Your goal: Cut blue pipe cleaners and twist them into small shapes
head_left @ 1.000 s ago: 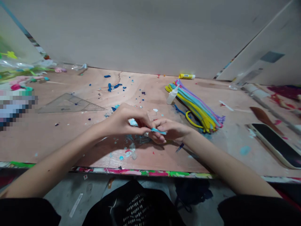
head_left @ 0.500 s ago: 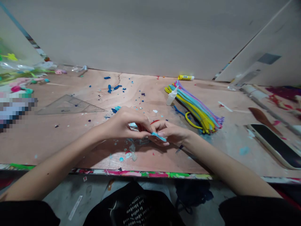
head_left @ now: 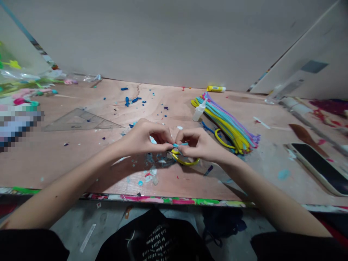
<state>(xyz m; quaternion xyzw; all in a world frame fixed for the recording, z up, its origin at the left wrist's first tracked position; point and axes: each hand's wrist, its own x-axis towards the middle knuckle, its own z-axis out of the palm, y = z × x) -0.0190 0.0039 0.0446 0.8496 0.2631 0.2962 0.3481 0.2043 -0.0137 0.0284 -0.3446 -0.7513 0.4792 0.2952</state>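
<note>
Over the front middle of the table, my left hand [head_left: 148, 137] and my right hand [head_left: 199, 145] meet at the fingertips. Thumb and forefinger of each pinch a short light-blue strip [head_left: 179, 145] between them; its material is too small to make out. Just below the fingers lie yellow loops [head_left: 187, 162] that look like scissor handles, partly covered by my right hand. Small white and blue scraps [head_left: 152, 170] are scattered on the wood beneath my hands.
Right of my hands lies a bundle of coloured pipe cleaners [head_left: 231, 127], with a white dropper bottle [head_left: 199, 111] beside it. A glue stick [head_left: 216, 88] is behind. A phone [head_left: 320, 168] lies far right, a clear set square [head_left: 81, 121] left.
My right hand has risen and turned, its fingers now pinching the strip from above. The strip lies more level and shows less. The yellow loops have come into view below.
</note>
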